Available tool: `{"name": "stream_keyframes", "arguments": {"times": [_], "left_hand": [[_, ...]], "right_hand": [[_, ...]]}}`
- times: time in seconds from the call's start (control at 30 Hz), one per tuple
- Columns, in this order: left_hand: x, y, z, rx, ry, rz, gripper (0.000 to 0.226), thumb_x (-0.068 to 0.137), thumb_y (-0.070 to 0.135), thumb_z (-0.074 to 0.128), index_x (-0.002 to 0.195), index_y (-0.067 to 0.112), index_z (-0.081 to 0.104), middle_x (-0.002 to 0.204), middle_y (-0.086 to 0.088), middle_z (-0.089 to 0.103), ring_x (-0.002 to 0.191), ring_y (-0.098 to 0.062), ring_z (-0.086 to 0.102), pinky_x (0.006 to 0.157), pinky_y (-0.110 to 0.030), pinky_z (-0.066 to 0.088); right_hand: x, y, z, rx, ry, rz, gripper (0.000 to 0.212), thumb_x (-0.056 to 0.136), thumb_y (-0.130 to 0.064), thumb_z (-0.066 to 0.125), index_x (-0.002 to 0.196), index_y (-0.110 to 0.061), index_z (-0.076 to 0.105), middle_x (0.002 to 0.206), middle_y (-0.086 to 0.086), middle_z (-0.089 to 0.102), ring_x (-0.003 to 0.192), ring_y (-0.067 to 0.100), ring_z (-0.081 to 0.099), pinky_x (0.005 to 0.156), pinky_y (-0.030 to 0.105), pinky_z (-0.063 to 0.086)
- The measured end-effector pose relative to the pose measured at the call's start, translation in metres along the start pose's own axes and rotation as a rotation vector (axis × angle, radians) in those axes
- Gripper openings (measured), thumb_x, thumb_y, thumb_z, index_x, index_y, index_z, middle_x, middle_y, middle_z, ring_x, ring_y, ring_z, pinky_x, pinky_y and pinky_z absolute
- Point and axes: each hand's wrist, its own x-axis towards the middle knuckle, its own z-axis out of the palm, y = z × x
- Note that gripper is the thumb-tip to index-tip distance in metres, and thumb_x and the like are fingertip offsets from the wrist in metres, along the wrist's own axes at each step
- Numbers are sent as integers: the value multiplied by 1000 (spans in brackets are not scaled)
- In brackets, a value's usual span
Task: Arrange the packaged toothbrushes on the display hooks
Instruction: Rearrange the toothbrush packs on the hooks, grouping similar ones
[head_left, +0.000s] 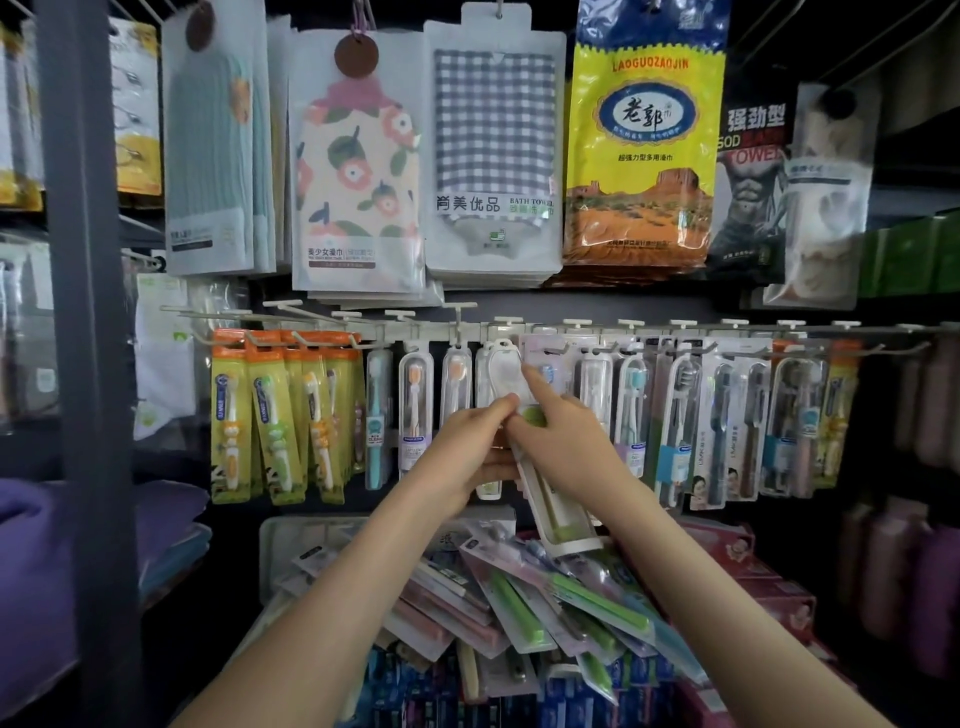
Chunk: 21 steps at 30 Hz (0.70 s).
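Observation:
A row of display hooks (457, 332) runs across the middle of the rack, hung with packaged toothbrushes (415, 410). Both hands hold one white packaged toothbrush (550, 512) up in front of the centre hook. My left hand (470, 449) grips its left edge from the side. My right hand (563, 441) holds its upper part, index finger stretched up against the pack's top near the hanging hole. Whether the hole sits on the hook I cannot tell. Below, a pile of loose toothbrush packs (545, 597) lies in a bin.
Packaged bath towels (493, 150) hang above the hook row. Yellow children's toothbrush packs (275, 415) fill the left hooks, darker packs (727, 426) the right. A grey upright post (88, 312) stands at the left. Red boxes (769, 587) sit at lower right.

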Motion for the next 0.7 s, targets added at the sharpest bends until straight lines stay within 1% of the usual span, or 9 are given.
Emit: {"name": "stream_keyframes", "arguments": {"times": [0.07,0.17,0.2,0.3,0.4,0.5,0.57,0.63,0.7], "left_hand": [[2,2,-1,-2,12,-10,27,95,35,51,94,13,66,96,-14,61,81,-21,60,56,-23,52],[6,5,-1,-21,43,-64,24,95,34,52,92,14,65,96,-13,60,79,-20,59,52,-22,53],[7,5,-2,-20,51,-88,24,95,34,52,92,14,65,95,-13,61,76,-19,60,52,-22,52],[13,-1,-6,55,94,-113,24,95,31,53,105,11,62,89,-6,65,69,-16,63,55,-24,53],[20,-11,-14,361,248,16,24,97,28,49,115,13,51,86,8,56,68,-7,56,55,-19,51],[25,-21,-25,626,365,121,29,97,26,46,125,20,48,84,9,52,61,-11,53,61,-30,50],[25,-26,-33,727,381,150,30,97,24,45,127,19,48,91,7,54,53,-10,50,49,-23,42],[23,-32,-41,800,383,167,29,98,25,44,125,19,49,103,5,55,52,-8,49,47,-20,38],[21,-36,-51,864,392,180,28,98,25,44,124,18,50,108,2,58,56,-8,54,49,-22,41]], "right_hand": [[4,-1,2,9,6,24,66,90,-34,43,150,-35,14,141,15,42,106,24,58,86,33,47],[13,0,3,8,-3,60,64,91,-31,43,150,-31,17,138,11,47,79,10,59,61,24,42],[15,1,4,-16,-8,67,64,91,-32,42,150,-32,16,139,13,46,81,11,58,64,26,43],[23,10,15,-137,-41,64,66,94,-33,41,151,-32,6,143,21,37,101,26,58,87,35,46],[36,24,31,-213,-45,53,67,98,-33,39,151,-29,-2,133,23,44,95,29,59,79,34,44],[53,35,46,-157,-51,61,69,99,-29,39,151,-27,-6,92,11,55,71,21,53,69,34,48],[67,39,56,-153,-35,80,70,98,-26,40,150,-25,-8,75,4,52,62,17,49,56,30,43],[78,43,67,-173,-19,105,73,98,-25,41,150,-24,-11,76,7,55,64,19,52,55,30,43],[85,49,77,-208,5,120,76,98,-25,42,149,-25,-14,91,14,59,71,24,55,59,34,46]]}}
